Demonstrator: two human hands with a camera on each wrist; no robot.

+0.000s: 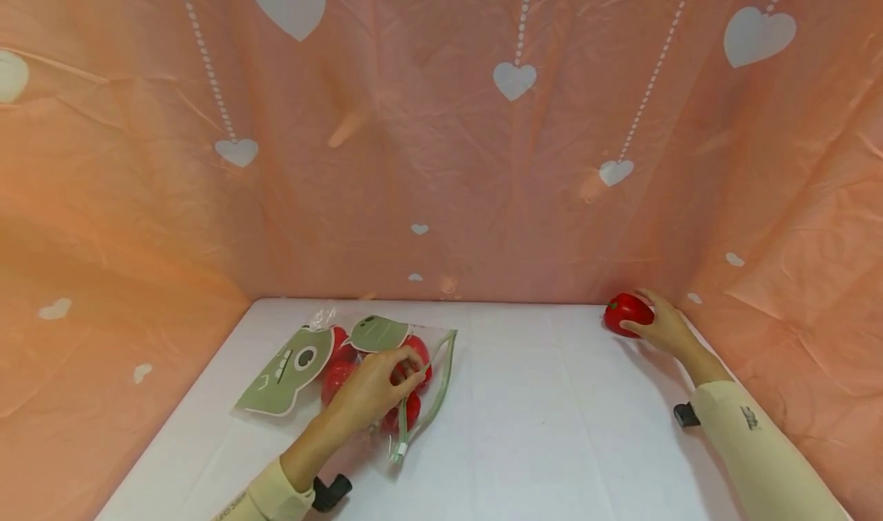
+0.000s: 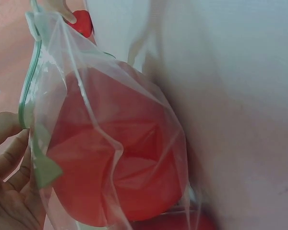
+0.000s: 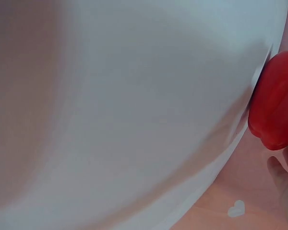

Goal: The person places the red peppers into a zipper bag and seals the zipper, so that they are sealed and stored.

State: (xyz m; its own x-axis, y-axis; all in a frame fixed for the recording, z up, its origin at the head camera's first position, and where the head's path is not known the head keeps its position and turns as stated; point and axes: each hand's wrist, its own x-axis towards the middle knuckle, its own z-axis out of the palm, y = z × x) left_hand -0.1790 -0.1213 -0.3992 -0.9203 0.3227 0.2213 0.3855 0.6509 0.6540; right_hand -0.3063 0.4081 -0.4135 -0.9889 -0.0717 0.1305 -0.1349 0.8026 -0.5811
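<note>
At the left of the table lies a clear zip bag [image 1: 447, 387] with a green cartoon print, a green zip strip and a slider at its near corner. Several red bell peppers [image 2: 120, 153] show through the plastic. My left hand [image 1: 379, 383] pinches the green-edged mouth of the bag, and the mouth gapes on the right side. Far off at the back right, my right hand [image 1: 665, 326] holds another red bell pepper [image 1: 626, 314], thumb in front and fingers behind. This pepper [image 3: 278, 103] rests on the table, its green stem facing left.
A white-covered table [image 1: 531, 398] spans the space between both hands. Orange-pink curtains [image 1: 441, 161] with white hearts enclose it at the back and sides. Dark wrist mounts [image 1: 333, 493] sit below each forearm.
</note>
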